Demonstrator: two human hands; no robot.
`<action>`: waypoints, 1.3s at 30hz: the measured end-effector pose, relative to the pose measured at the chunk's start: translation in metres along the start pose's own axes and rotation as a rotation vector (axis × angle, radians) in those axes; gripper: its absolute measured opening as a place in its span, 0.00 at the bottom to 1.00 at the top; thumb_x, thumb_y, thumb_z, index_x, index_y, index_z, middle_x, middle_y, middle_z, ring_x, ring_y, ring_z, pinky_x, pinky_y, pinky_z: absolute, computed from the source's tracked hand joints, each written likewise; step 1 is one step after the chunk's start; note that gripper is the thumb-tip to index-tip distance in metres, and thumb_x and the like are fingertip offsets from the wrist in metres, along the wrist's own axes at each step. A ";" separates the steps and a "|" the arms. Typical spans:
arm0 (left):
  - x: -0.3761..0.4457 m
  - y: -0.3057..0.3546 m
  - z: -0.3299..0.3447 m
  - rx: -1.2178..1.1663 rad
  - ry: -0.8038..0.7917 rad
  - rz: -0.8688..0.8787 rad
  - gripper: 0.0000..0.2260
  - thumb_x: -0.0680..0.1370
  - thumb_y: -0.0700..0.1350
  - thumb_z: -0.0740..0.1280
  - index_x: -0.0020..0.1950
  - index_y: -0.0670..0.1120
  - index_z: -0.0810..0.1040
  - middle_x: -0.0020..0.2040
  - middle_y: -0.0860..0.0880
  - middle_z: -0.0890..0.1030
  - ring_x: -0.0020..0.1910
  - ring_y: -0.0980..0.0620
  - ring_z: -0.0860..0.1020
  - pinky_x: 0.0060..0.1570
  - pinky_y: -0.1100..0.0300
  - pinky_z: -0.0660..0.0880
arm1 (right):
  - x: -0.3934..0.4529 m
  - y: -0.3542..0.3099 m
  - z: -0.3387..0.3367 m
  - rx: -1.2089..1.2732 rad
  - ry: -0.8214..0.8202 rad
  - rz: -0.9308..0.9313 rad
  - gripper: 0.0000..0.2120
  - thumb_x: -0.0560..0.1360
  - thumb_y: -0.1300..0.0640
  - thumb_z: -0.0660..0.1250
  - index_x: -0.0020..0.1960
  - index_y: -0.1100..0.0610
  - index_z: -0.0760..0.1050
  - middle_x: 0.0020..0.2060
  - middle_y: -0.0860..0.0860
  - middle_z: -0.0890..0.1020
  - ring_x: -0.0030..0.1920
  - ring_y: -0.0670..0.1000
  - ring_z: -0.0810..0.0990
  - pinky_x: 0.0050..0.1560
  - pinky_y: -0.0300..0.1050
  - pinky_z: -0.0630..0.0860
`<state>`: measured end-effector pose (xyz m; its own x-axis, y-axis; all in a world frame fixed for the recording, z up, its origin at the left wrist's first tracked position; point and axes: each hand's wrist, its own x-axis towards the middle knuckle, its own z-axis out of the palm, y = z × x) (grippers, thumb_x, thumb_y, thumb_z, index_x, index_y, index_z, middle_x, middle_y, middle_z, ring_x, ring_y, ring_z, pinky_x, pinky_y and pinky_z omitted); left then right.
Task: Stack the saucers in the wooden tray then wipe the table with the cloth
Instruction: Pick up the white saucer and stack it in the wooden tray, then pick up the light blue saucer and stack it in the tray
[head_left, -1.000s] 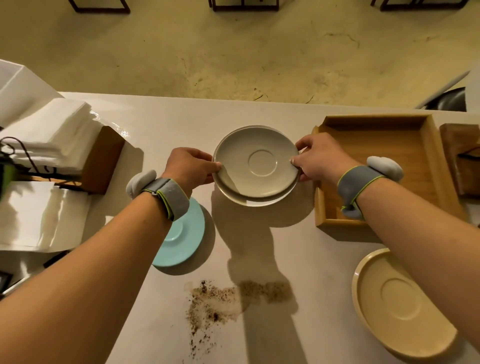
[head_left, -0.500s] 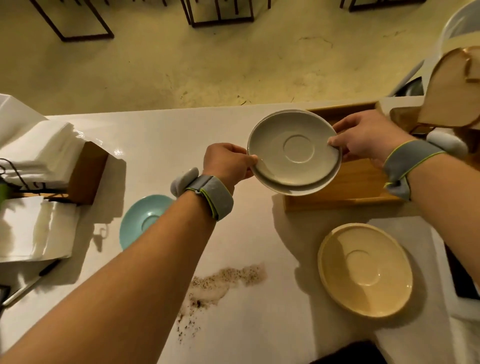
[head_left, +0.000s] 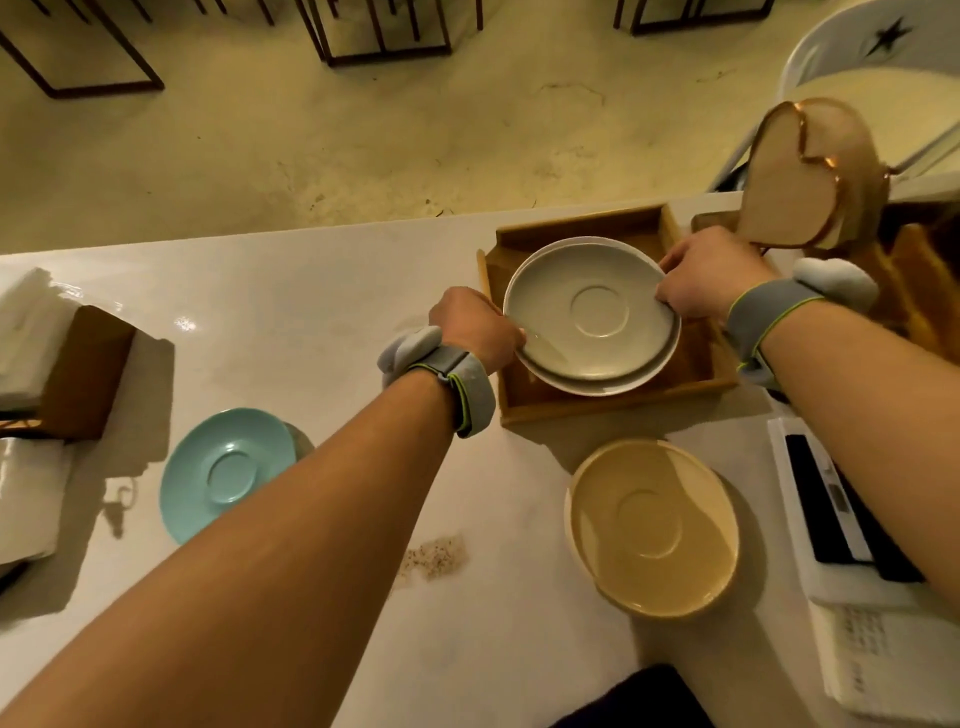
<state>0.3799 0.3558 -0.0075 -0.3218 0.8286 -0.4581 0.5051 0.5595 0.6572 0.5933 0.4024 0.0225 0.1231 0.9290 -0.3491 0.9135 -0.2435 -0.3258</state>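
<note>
Saucers are going into the wooden tray (head_left: 613, 408) right now: two grey saucers (head_left: 592, 314), nested one on the other, sit over the tray's middle, held at opposite rims. The left hand (head_left: 475, 332) is clamped on the near-left edge and the right hand (head_left: 714, 278) on the far-right edge. Whether the pair rests on the tray floor or hangs just above it, I cannot tell. Next, I judge, comes letting go evenly so the stack settles flat, then fetching the blue saucer (head_left: 226, 470) and the cream saucer (head_left: 654, 527), both on the tabletop (head_left: 311, 291) near the tray. Brown crumbs (head_left: 436, 556) lie between those two, awaiting the wipe; no cloth is clearly identifiable.
</note>
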 end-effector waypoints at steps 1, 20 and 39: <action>0.001 0.001 0.002 0.022 0.004 0.003 0.07 0.69 0.43 0.77 0.43 0.44 0.82 0.42 0.43 0.84 0.41 0.42 0.83 0.46 0.49 0.82 | 0.000 -0.001 0.000 -0.045 -0.005 -0.011 0.10 0.72 0.62 0.67 0.51 0.60 0.82 0.52 0.60 0.82 0.51 0.63 0.79 0.50 0.52 0.78; 0.018 0.001 0.022 0.171 0.005 0.059 0.09 0.72 0.49 0.73 0.44 0.44 0.80 0.41 0.44 0.84 0.40 0.44 0.83 0.47 0.50 0.81 | 0.010 -0.003 0.014 -0.261 0.017 -0.018 0.12 0.73 0.63 0.64 0.54 0.62 0.80 0.53 0.62 0.81 0.53 0.64 0.78 0.47 0.51 0.75; -0.041 -0.125 -0.137 -0.050 0.168 0.007 0.06 0.75 0.50 0.70 0.44 0.48 0.83 0.38 0.50 0.84 0.35 0.55 0.82 0.37 0.62 0.80 | -0.078 -0.121 0.074 0.199 -0.021 -0.370 0.14 0.74 0.49 0.69 0.57 0.53 0.79 0.50 0.49 0.80 0.47 0.49 0.76 0.47 0.46 0.77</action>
<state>0.2207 0.2550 0.0111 -0.4498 0.8219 -0.3495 0.4689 0.5504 0.6908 0.4445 0.3388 0.0236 -0.2089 0.9585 -0.1942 0.8019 0.0542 -0.5950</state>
